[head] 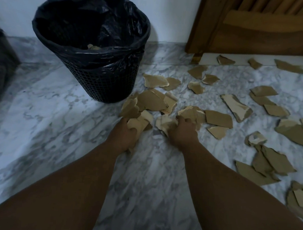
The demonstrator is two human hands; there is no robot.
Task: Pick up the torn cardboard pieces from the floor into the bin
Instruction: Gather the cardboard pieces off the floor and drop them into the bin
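Several torn brown cardboard pieces [218, 118] lie scattered over the marble floor, mostly to the right. My left hand [127, 133] grips a bunch of cardboard pieces [138, 123] low over the floor. Just to its right, my right hand [184, 132] grips another clump of pieces [166, 123]. The black mesh bin [103, 81], lined with a black bag, stands upright behind and to the left of both hands, with a few scraps visible inside it [93, 47].
A white wall runs behind the bin. A wooden door and frame [255, 32] stand at the back right, with pieces lying along the threshold. A dark object [2, 64] sits at the left edge. More cardboard is piled at the right edge [296, 199].
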